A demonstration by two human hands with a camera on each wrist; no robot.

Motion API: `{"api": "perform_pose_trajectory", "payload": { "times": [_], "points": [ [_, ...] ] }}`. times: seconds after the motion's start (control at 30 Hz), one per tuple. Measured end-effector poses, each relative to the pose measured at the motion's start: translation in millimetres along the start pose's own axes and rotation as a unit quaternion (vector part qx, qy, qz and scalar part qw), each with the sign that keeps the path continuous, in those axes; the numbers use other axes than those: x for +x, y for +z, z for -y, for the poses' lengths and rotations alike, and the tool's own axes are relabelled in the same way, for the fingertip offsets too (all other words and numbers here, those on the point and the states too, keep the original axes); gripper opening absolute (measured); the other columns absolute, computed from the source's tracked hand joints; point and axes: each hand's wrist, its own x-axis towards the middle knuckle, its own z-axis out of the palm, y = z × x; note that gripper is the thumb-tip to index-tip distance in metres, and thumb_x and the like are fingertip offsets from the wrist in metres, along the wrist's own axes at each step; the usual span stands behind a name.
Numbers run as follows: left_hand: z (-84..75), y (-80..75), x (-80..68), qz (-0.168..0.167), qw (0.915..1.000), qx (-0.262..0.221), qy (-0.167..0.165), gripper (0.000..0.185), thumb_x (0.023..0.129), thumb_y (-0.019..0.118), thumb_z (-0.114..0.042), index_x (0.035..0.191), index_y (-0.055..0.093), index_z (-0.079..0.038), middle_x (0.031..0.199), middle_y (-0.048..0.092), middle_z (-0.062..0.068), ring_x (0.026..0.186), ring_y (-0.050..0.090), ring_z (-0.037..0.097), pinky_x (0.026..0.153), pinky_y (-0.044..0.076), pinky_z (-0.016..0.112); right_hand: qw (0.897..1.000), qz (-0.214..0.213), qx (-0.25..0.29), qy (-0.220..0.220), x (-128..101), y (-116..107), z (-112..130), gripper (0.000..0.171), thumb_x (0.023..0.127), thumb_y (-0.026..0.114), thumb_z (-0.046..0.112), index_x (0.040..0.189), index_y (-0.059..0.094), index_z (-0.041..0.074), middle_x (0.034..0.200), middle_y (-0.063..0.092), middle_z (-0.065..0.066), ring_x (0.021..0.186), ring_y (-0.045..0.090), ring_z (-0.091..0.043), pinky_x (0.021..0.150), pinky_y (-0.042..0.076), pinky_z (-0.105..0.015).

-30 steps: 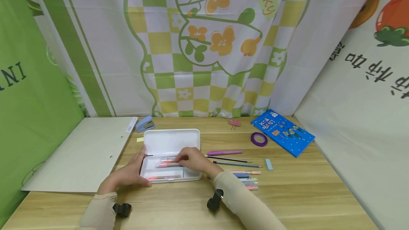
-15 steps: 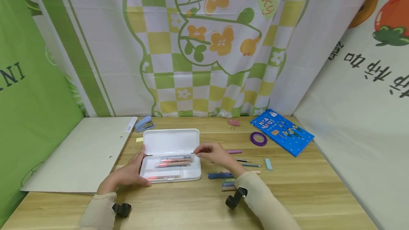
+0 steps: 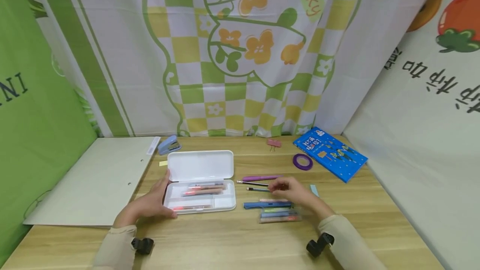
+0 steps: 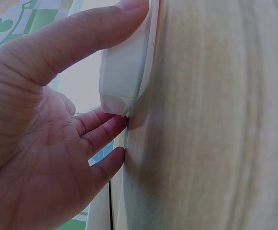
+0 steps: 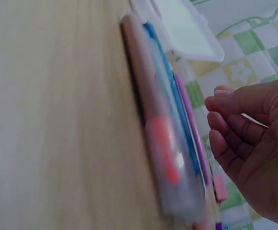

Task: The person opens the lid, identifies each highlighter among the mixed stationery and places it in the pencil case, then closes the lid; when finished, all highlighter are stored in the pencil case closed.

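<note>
A white pencil case (image 3: 200, 165) lies with its lid raised; several pens (image 3: 204, 191) with red-orange parts lie inside. My left hand (image 3: 148, 203) holds the case's left end, thumb at the front corner and fingers along the side. In the left wrist view the thumb (image 4: 81, 36) lies against the case (image 4: 124, 72). My right hand (image 3: 294, 193) hovers, fingers loosely bent and holding nothing, over the right ends of a black pencil (image 3: 253, 183) and a blue-grey pencil (image 3: 258, 189). Behind them is a purple pen (image 3: 258, 178); nearer me lie a blue pen (image 3: 262, 205) and several clear-bodied pens (image 3: 277, 216).
A blue stapler (image 3: 169, 145) and a large pale board (image 3: 93, 178) are on the left. Toward the back right are a pink binder clip (image 3: 274, 143), a purple tape roll (image 3: 302, 156) and a blue book (image 3: 330, 153). A light-blue eraser (image 3: 314, 189) shows beside my right hand.
My right hand has let go of the pens inside the case and moved right, out over the pencils on the table. My left hand has stayed at the case.
</note>
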Motion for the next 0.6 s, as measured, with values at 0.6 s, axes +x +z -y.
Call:
{"api": "perform_pose_trajectory", "payload": {
  "times": [0.6],
  "points": [
    [-0.2, -1.0, -0.5, -0.002, 1.0, -0.003, 0.001, 0.138, 0.061, 0.088, -0.032, 0.145, -0.014, 0.008, 0.149, 0.0, 0.037, 0.135, 0.005, 0.051, 0.107, 0.011, 0.063, 0.995, 0.008, -0.097, 0.018, -22, -11, -19, 0.014, 0.087, 0.062, 0.0, 0.097, 0.07, 0.006, 0.09, 0.067, -0.001, 0.082, 0.059, -0.013, 0.072, 0.05, -0.024]
  ]
}}
